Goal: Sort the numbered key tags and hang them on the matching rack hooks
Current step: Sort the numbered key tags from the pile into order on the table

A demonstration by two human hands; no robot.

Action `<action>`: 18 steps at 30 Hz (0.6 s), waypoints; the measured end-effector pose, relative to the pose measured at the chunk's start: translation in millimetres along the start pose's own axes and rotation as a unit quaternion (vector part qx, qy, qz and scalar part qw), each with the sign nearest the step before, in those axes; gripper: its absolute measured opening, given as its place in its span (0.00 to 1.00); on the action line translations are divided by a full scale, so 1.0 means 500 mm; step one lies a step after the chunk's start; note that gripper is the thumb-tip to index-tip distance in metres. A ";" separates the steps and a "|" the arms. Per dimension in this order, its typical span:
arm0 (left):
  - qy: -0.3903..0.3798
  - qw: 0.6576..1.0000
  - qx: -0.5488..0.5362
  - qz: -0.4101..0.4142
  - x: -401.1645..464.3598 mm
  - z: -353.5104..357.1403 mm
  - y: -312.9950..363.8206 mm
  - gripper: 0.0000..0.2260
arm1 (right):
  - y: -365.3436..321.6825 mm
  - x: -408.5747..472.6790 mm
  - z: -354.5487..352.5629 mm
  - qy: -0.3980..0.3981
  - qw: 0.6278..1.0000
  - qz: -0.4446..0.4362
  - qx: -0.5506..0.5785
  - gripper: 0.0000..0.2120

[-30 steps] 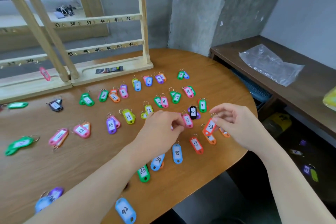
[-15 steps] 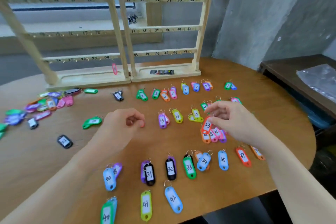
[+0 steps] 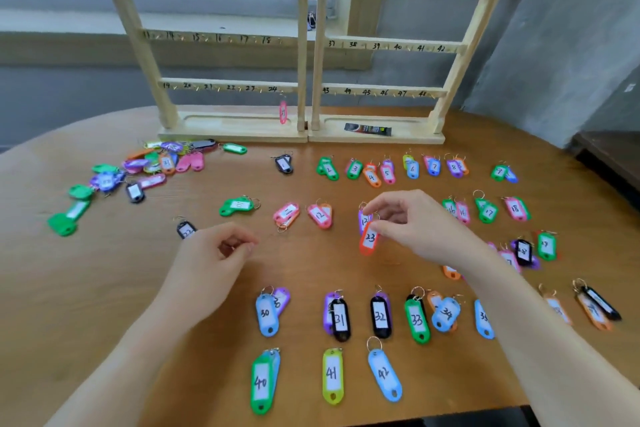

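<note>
Orange tag 23 (image 3: 369, 238): we pinch it in our right hand (image 3: 415, 222), lifted in front of the rack (image 3: 304, 45).
Left hand (image 3: 214, 263): fingers curled, holding nothing.
Progress: one pink tag (image 3: 283, 112) hung on the rack; nearly all remain on the table (image 3: 104, 288).

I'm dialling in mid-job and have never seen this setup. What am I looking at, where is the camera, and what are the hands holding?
There is no machine here: these are a person's two bare hands, filmed by one wide-angle camera worn on the head, looking forward and down. The right hand pinches an orange tag marked 23 above the round wooden table. The left hand has curled fingers and seems to hold nothing. Numbered key tags lie in rows on the table, with an unsorted pile at the far left. Behind stands a wooden rack with numbered hooks; one pink tag already hangs near number 24.
</note>
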State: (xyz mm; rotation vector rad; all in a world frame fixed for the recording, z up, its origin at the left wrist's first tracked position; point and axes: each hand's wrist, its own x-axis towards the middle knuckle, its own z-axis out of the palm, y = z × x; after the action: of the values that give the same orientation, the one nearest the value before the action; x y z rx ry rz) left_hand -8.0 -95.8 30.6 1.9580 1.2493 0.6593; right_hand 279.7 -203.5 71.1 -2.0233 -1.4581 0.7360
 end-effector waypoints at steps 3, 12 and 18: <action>-0.006 1.000 -0.006 0.005 -0.002 0.017 -0.008 0.08 | 0.001 -0.003 0.009 0.002 1.000 0.002 0.004 0.08; 0.143 0.980 0.116 0.072 0.030 -0.008 -0.058 0.06 | 0.007 -0.020 -0.029 0.014 1.000 0.021 -0.001 0.07; 0.177 0.966 0.180 -0.055 0.051 -0.033 -0.094 0.11 | -0.016 0.002 -0.017 0.010 0.999 -0.006 0.030 0.06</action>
State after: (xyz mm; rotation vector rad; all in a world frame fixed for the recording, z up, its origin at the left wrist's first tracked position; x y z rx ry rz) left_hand -35.8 -54.4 5.0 2.0991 1.7887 0.7945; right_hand 280.9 -201.1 82.6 -1.9695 -1.4184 0.7433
